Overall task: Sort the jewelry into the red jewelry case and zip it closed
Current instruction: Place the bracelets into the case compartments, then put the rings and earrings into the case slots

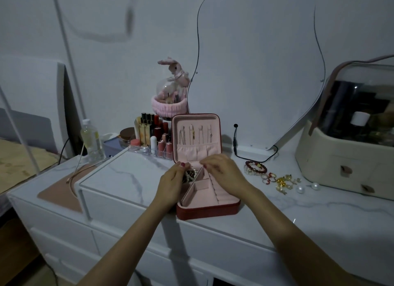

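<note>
Both hands hover over the open red zip-around jewelry case [207, 209] with pink lining on the white marble-patterned dresser top [319, 217]. Left hand [171, 184] and right hand [223, 171] meet above a pearl-and-bead bracelet bundle [190, 175] in a rear compartment.

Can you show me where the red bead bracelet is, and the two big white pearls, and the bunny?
red bead bracelet [255, 167]: head view, on the beads of its loop.
two big white pearls [300, 189]: head view, middle of the left pearl.
bunny [177, 69]: head view, on its pink body.
</note>
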